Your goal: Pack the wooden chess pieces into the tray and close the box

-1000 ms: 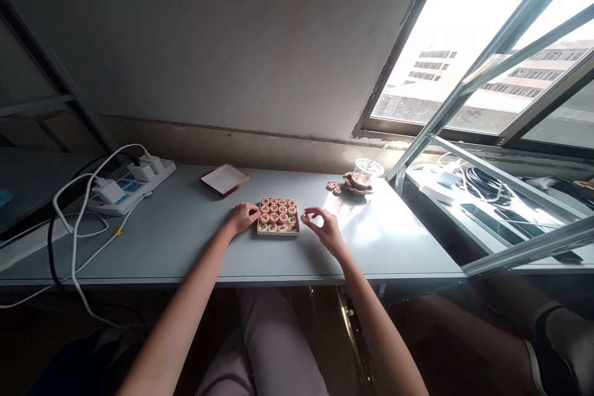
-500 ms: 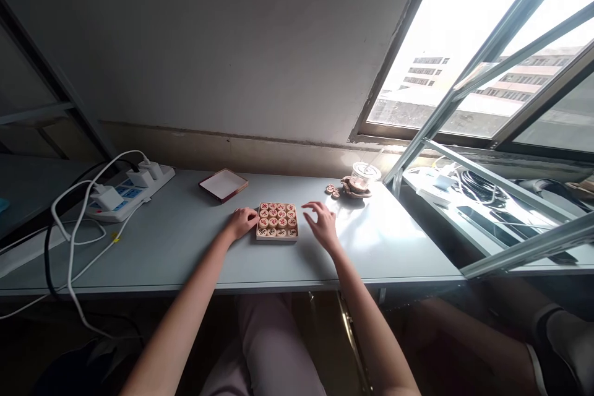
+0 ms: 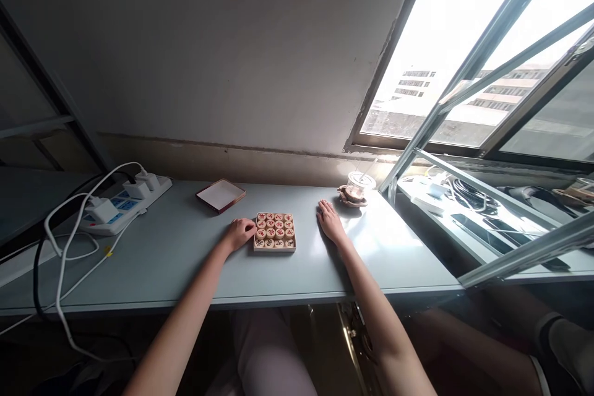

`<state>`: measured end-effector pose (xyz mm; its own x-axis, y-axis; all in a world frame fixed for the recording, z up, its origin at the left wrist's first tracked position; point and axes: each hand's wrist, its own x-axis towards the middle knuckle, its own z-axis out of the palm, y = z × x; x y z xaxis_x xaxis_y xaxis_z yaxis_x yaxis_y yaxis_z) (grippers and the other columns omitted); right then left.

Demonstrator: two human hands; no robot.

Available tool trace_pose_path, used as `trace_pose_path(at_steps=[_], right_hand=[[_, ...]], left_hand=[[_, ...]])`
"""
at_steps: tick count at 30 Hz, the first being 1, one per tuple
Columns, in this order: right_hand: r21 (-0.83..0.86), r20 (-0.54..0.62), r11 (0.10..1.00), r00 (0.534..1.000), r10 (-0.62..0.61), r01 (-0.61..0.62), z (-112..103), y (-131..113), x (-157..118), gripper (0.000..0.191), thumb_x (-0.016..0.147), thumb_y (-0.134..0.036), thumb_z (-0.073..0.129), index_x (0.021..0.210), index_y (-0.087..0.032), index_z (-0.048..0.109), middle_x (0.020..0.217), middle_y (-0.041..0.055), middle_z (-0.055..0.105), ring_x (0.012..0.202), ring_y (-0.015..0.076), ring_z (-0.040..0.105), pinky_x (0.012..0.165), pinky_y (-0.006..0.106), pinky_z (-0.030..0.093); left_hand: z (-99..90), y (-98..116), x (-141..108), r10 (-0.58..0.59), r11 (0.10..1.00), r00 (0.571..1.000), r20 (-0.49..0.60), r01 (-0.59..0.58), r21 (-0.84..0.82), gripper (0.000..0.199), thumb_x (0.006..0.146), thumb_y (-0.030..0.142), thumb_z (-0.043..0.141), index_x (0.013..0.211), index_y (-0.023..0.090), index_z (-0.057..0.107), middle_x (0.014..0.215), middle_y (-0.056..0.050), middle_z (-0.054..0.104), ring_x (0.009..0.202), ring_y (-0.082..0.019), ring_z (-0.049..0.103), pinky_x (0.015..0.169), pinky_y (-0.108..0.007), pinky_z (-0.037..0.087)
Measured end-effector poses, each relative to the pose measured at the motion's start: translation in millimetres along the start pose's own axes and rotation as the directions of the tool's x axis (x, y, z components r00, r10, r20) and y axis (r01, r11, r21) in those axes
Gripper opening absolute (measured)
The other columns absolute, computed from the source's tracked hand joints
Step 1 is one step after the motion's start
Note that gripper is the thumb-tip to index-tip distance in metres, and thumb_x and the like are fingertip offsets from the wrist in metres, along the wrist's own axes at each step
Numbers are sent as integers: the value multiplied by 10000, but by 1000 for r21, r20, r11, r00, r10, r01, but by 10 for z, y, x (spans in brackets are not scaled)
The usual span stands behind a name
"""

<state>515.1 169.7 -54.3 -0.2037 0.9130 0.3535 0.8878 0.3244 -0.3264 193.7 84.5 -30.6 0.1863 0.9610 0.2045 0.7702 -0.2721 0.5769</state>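
My left hand (image 3: 241, 232) has its fingers curled at the left side of a shallow box (image 3: 275, 250), steadying it. Rows of round wooden Chinese chess pieces (image 3: 279, 224) fill the box, marked with red characters and, in the front row, dark ones. To the right, my right hand (image 3: 329, 221) reaches forward over the desk with its fingers stretched out and low. Its fingers cover the spot where loose chess pieces lay, so those are hidden. Just beyond the fingertips stands a lidded plastic cup (image 3: 361, 183) with a straw, in a brown carved holder (image 3: 351, 197).
The box lid (image 3: 221, 194) lies upturned at the back left of the grey desk (image 3: 185, 278). A power strip (image 3: 121, 205) with plugs and looping white cables (image 3: 69, 241) occupies the left end. Metal frame bars (image 3: 417, 142) and a side shelf with cables and phones (image 3: 477, 232) border the right.
My right hand has moved from beside the box, forward and right, onto the loose pieces. My left hand stays at the box. The whole view has shifted slightly.
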Motion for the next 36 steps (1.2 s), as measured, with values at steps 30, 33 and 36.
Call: trace_pose_path(at_steps=[30,33,36], right_hand=[[319,-22,945,997,-69,72,-433,-1037,-691,206,873,-411,562,966,-244,639,981,37,694,871,199,603,826,370,402],[439,24,881,978,-207,176,-321,-1354,-691,180,887,-351,557,1020,-246,621,1039,36,679,880,177,618,816,337,435],[431,55,872,958,-283,233,-155,-1615,-711,178,892,-289,551,1056,-262,613,1086,40,661,1002,191,603,865,344,433]], left_hand=[[29,-33,-5,-22,1000,1000,5,22,22,262,780,228,483,567,174,626,668,-60,641,646,-166,503,639,-276,341],[27,-23,-7,-12,1000,1000,8,12,15,264,770,225,475,547,185,610,632,-49,622,626,-161,474,627,-275,333],[14,-3,-19,-9,1000,1000,8,9,13,275,771,232,462,539,189,603,615,-46,615,615,-158,454,620,-275,329]])
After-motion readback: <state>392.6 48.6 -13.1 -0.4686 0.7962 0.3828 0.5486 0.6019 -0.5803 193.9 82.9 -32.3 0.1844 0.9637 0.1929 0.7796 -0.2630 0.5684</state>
